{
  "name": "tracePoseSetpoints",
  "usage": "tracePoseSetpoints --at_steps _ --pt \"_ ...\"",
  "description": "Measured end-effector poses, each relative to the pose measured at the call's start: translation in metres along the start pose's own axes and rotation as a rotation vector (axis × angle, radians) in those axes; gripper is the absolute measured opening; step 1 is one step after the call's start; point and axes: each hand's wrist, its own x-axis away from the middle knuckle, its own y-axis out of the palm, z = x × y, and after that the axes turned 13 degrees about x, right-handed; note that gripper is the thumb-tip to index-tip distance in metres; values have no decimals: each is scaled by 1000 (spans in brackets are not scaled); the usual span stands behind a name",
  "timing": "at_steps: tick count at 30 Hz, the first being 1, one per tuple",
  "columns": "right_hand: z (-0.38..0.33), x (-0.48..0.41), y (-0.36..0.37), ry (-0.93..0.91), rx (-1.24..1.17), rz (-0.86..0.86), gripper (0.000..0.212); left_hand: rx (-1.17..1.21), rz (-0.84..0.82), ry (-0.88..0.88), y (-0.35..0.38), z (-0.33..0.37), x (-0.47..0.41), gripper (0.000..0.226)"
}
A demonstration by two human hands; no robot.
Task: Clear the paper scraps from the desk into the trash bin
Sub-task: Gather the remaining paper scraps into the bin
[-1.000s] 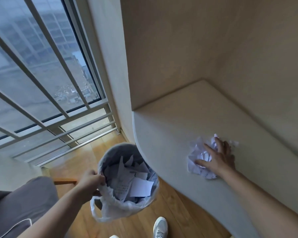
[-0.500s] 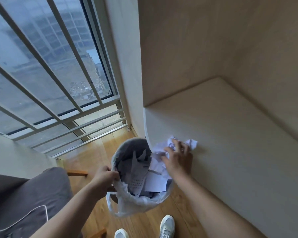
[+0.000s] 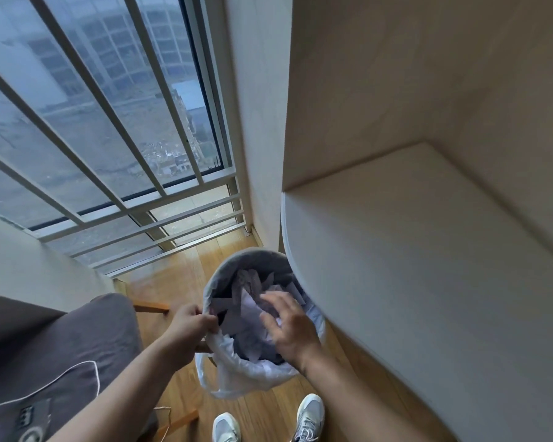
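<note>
A grey trash bin point(image 3: 233, 261) with a white plastic liner stands on the wooden floor, tucked against the desk's rounded left edge. White paper scraps point(image 3: 249, 309) fill it. My left hand point(image 3: 190, 323) grips the bin's near-left rim and liner. My right hand point(image 3: 289, 327) hovers flat over the bin's mouth, fingers spread above the scraps; I cannot see anything held in it. The pale desk point(image 3: 412, 266) shows no scraps on its visible surface.
A chair with a dark grey cushion point(image 3: 55, 355) sits at the lower left. A barred window point(image 3: 109, 122) fills the upper left. Beige wall panels enclose the desk's back and right. My grey shoes point(image 3: 308, 416) stand on the wooden floor below the bin.
My right hand swept the crumpled scraps leftward off the desk edge and into the bin, and now sits over the bin mouth. My left hand kept hold of the rim.
</note>
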Motion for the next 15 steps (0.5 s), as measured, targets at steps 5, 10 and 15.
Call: tracePoseSetpoints --at_steps 5,10,15 --pt "32 19 6 198 128 134 30 -7 -8 7 -17 -14 -7 13" --pt "40 42 24 483 119 278 28 -72 -125 -28 -42 -30 -19 14" --pt "47 76 62 867 -106 269 31 -203 -274 -68 -63 -50 -35 15"
